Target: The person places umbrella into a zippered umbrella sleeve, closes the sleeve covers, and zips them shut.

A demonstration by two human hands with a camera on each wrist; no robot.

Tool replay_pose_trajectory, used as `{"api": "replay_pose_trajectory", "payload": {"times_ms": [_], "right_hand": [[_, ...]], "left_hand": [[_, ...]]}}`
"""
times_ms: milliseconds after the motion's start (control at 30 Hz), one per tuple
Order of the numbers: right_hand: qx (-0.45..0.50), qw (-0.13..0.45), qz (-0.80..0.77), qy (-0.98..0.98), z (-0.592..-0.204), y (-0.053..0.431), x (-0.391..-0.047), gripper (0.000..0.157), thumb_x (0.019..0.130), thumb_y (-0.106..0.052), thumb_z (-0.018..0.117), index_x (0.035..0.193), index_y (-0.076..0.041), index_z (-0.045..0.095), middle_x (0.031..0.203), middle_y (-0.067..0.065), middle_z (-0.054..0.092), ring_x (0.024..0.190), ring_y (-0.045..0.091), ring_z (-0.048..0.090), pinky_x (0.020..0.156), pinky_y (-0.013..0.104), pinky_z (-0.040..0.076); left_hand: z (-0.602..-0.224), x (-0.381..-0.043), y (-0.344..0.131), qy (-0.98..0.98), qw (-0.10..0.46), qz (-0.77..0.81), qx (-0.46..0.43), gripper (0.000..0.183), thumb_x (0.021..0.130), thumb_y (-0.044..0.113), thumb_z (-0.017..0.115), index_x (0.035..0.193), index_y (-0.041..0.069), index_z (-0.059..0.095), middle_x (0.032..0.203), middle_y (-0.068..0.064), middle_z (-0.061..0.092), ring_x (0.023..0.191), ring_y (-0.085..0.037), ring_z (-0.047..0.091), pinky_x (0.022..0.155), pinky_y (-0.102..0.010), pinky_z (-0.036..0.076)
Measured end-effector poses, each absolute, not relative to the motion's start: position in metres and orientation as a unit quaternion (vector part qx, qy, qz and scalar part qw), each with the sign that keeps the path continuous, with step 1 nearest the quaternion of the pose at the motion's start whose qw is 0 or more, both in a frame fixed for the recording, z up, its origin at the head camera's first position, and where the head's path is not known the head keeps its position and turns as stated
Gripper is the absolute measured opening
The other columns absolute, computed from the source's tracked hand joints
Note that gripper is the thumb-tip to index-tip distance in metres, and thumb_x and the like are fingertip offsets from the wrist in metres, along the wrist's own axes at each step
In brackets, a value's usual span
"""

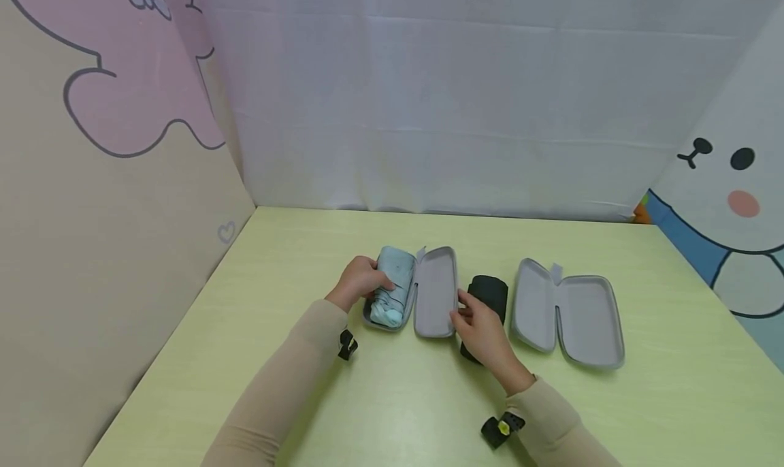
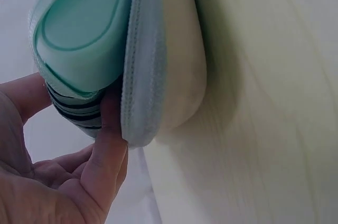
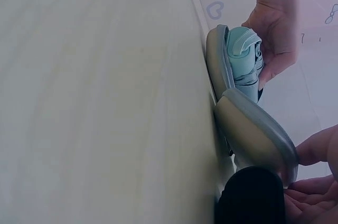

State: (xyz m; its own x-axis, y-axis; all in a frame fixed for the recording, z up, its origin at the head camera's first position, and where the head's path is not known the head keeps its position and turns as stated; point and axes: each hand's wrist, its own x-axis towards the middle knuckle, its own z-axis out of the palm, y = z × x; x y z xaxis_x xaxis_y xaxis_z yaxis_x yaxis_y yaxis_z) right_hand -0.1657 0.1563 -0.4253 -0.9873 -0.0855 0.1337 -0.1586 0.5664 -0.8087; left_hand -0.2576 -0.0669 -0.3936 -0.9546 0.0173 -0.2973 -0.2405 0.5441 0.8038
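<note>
A light blue folded compact umbrella point(image 1: 398, 266) with a mint handle end point(image 2: 82, 20) lies in the left half of an open grey zip case point(image 1: 436, 293). My left hand point(image 1: 361, 280) grips the umbrella from its left side, thumb on top and a finger down between umbrella and case rim. At the case's other half, the lid, my right hand point(image 1: 486, 331) pinches the outer edge between thumb and fingers. Under and behind that hand lies a black rolled bundle point(image 1: 490, 290), partly covered by it.
A second grey zip case point(image 1: 591, 320) lies open on the right of the pale yellow table point(image 1: 392, 406). White cloth point(image 1: 429, 113) hangs along the back edge, and cartoon-printed panels point(image 1: 141, 201) stand at both sides.
</note>
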Motion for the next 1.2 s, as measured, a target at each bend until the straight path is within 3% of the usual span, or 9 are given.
{"api": "replay_pose_trajectory", "payload": {"times_ms": [367,567,900,1033,1200], "right_hand": [[0.071,0.041,0.463,-0.882,-0.4251,0.1556,-0.1658,0.048,0.092,-0.007,0.056,0.135,0.007,0.041,0.128,0.024,0.050,0.103,0.030,0.059,0.079,0.037,0.051],[0.073,0.043,0.466,-0.881,-0.4262,0.1555,-0.1655,0.048,0.091,-0.006,0.057,0.134,0.007,0.042,0.127,0.024,0.051,0.103,0.030,0.059,0.079,0.036,0.051],[0.072,0.041,0.463,-0.882,-0.4256,0.1549,-0.1656,0.048,0.091,-0.006,0.057,0.135,0.006,0.042,0.128,0.024,0.050,0.102,0.031,0.059,0.079,0.037,0.051],[0.074,0.042,0.462,-0.883,-0.4257,0.1553,-0.1659,0.048,0.091,-0.006,0.057,0.135,0.007,0.042,0.128,0.024,0.050,0.102,0.031,0.060,0.079,0.037,0.051],[0.075,0.045,0.458,-0.885,-0.4250,0.1564,-0.1659,0.047,0.091,-0.006,0.056,0.134,0.007,0.042,0.127,0.025,0.051,0.102,0.031,0.060,0.079,0.037,0.051]], "left_hand": [[-0.3915,-0.2576,-0.0673,0.879,0.143,0.450,-0.069,0.022,0.070,0.010,0.076,0.073,0.006,0.055,0.076,-0.005,0.056,0.062,-0.018,0.059,0.056,-0.026,0.049],[-0.3939,-0.2589,-0.0684,0.890,0.141,0.428,-0.065,0.032,0.070,0.011,0.077,0.097,0.001,0.064,0.090,-0.009,0.060,0.066,-0.020,0.061,0.060,-0.029,0.051],[-0.3917,-0.2605,-0.0700,0.910,0.159,0.380,-0.051,0.054,0.072,0.016,0.077,0.119,-0.002,0.058,0.107,-0.013,0.061,0.064,-0.018,0.061,0.061,-0.028,0.050],[-0.3909,-0.2603,-0.0721,0.917,0.149,0.366,-0.049,0.061,0.070,0.020,0.080,0.123,0.000,0.057,0.115,-0.014,0.060,0.063,-0.017,0.063,0.066,-0.029,0.051],[-0.3924,-0.2604,-0.0734,0.934,0.117,0.334,-0.040,0.055,0.066,0.025,0.083,0.112,0.003,0.061,0.099,-0.008,0.063,0.066,-0.017,0.059,0.068,-0.030,0.047]]}}
